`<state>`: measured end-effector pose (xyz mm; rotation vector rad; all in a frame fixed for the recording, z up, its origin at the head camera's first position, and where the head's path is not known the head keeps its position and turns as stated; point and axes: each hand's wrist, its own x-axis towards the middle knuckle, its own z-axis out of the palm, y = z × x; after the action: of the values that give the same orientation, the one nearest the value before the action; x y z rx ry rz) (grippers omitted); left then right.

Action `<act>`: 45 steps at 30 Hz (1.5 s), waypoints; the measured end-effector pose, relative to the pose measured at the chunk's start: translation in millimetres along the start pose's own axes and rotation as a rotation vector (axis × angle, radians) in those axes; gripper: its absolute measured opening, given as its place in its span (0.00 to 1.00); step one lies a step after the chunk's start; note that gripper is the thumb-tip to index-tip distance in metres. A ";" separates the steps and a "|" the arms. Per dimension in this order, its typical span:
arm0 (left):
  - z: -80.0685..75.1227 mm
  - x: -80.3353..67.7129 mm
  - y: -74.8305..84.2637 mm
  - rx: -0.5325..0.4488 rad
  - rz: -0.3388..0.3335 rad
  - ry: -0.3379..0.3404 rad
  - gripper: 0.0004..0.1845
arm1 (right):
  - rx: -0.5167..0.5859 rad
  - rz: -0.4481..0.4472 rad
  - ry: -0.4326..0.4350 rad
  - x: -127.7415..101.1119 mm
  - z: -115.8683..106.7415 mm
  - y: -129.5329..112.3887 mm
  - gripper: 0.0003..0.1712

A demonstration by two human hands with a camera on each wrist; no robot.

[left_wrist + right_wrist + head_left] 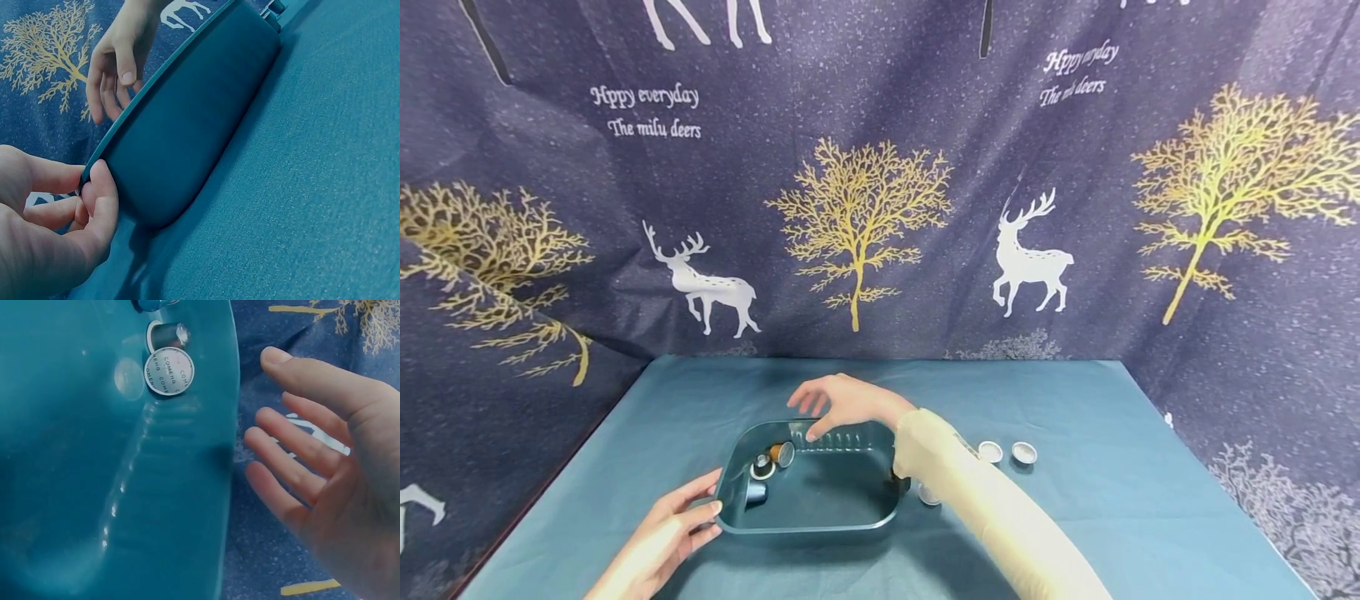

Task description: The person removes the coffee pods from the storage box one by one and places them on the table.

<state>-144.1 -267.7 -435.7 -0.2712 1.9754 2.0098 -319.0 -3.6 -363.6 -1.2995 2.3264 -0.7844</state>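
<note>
- Nearest the person, the left hand (666,529) grips the near-left corner of a teal plastic tub (820,521); in the left wrist view the thumb (103,194) presses the outer wall while the fingers curl over the rim, pinching the edge between them.
- The tub sits on a teal tablecloth (1075,533), roughly mid-table, its long side running left to right.
- Inside the tub, all at its left end, lie three small capsules: a dark blue one (755,493) nearest the left hand, a dark one with a silvery rim (762,467) just behind it, and a brown one on its side (782,453) beside the far wall.
- In the right wrist view the printed foil lid (169,370) of one capsule faces the camera; its lettering is too small to read with certainty.
- The right arm, in a pale sleeve (985,508), crosses over the tub's right end and hides that corner; something dark and something clear show only partly at the sleeve's edges, and cannot be identified.
- The right hand (838,404) hovers over the tub's far rim, fingers spread and relaxed, holding nothing.
- Right of the sleeve, two small round white pieces (1007,452) lie side by side on the cloth.
- Farthest back hangs a dark blue backdrop (880,208) printed with deer and golden trees.
</note>
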 end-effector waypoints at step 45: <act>2.1 -0.4 -2.0 0.007 0.005 0.012 0.41 | -0.114 -0.129 -0.145 32.5 70.1 6.9 0.19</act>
<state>-142.8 -265.6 -437.4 -0.2779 1.9915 2.0083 -301.3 -49.0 -423.9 -1.5142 2.2184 -0.5819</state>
